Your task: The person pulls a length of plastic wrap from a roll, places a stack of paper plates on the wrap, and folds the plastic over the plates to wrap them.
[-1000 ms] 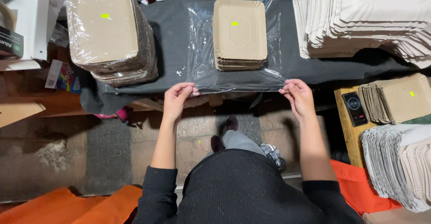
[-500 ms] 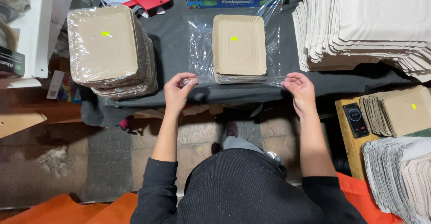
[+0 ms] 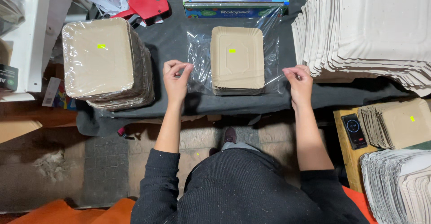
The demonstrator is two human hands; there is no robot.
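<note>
Both hands are up at the near edge of a clear plastic film sheet spread over the dark cloth table in the middle of the frame. Left hand has its fingertips pinched together on the film's left corner, and right hand is pinched the same way on the right corner, so the sheet is stretched between them. Sitting on the film, centre frame, is a small stack of tan paper trays with a little yellow sticker on top. Upper left there's a bigger wrapped tray stack, with a red label gun just above it. The film roll box sits at top centre, and a pile of white trays fills the upper right.
</note>
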